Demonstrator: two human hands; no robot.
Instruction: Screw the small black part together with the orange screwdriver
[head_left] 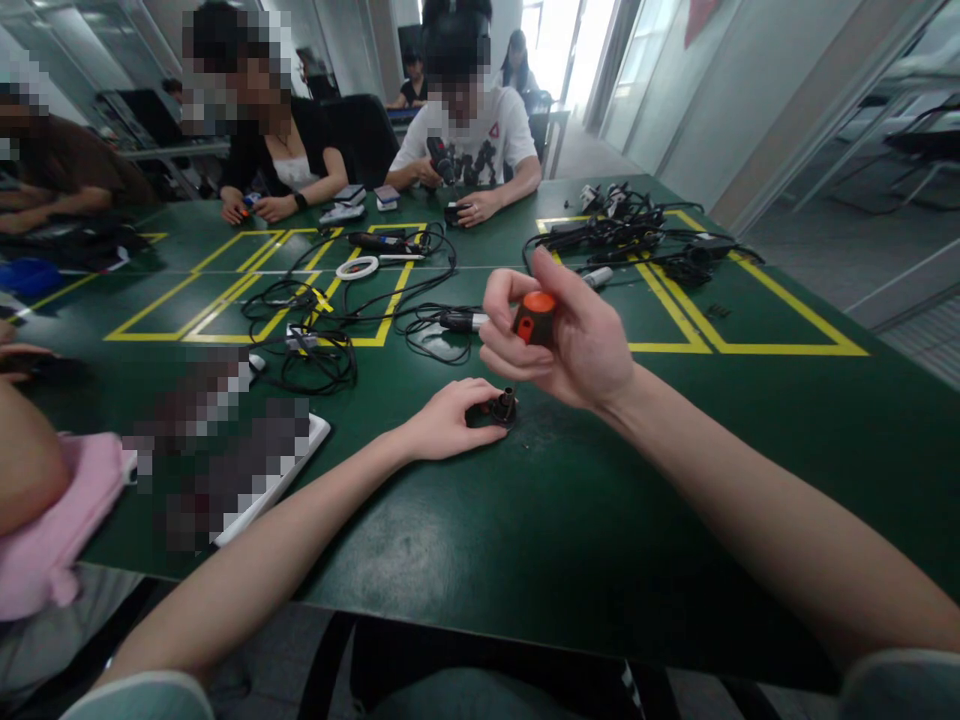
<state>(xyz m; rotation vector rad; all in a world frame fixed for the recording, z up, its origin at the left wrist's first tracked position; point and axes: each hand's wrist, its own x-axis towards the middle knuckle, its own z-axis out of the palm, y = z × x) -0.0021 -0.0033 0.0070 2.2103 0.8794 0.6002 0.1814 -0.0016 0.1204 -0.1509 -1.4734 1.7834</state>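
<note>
Orange-and-black knob point(537, 318) is sitting just right of frame centre, above the table; right hand point(589, 345) is gripping it, fingers curling round its side. Probably handling light and stiff, likely hard plastic; best hold is around the dark body, orange top staying free. Small black fitting point(505, 408) is standing just below, at mid-frame; left hand point(454, 420) is pinching it between thumb and fingers. Looking rigid, maybe slick; base sides are offering the best purchase. Green table point(420, 560) is lying underneath, cable pile point(611, 235) sitting upper right.
</note>
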